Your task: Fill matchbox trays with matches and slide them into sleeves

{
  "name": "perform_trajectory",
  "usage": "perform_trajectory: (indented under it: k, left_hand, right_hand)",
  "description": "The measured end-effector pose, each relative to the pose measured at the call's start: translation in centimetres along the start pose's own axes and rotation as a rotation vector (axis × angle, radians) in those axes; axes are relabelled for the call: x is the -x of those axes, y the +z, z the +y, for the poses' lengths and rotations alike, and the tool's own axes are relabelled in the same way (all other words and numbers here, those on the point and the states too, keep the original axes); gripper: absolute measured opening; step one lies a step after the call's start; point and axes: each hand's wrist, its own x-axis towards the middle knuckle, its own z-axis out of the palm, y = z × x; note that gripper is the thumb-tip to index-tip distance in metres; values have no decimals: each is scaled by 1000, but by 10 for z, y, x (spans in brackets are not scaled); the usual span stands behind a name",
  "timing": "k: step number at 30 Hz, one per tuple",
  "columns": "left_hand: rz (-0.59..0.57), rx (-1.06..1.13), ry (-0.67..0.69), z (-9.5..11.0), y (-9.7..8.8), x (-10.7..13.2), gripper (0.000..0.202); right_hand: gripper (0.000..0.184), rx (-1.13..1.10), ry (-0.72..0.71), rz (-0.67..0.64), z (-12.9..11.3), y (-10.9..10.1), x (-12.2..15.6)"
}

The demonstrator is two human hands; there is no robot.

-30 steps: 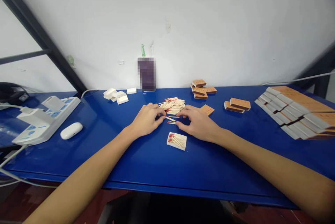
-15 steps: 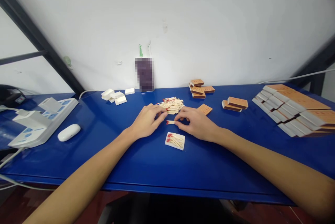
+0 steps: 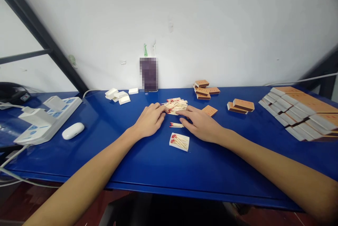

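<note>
My left hand (image 3: 150, 119) rests at the left edge of a heap of loose red-tipped matches (image 3: 177, 105). Its fingers are curled with the thumb close to the index finger; whatever may be between them is hidden. On the heap's near right side, my right hand (image 3: 200, 123) is open, its index finger stretched to the matches and the thumb apart. A few matches (image 3: 176, 125) lie side by side on the table, by the right thumb. Nearer to me is a white matchbox tray (image 3: 183, 149) with several matches inside, heads to the left.
An orange matchbox sleeve (image 3: 210, 110) lies beyond my right hand. Orange matchboxes (image 3: 202, 91) are piled by the wall, two more (image 3: 241, 105) farther right, and a large stack (image 3: 303, 113) at right. White trays (image 3: 118, 95), an earbud case (image 3: 73, 131) and a power strip (image 3: 50, 120) are left.
My right hand has let go of the small row of matches, which now lies on the table. Its fingers have opened and reached forward to the heap. My left fingertips have moved against the heap's edge.
</note>
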Motion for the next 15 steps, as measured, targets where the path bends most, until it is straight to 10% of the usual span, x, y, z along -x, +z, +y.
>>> perform_trajectory:
  k: [15]
  left_hand:
    - [-24,-20,15,3,-2,0,24]
  right_hand:
    - [33,-27,-3,38,-1,0,0]
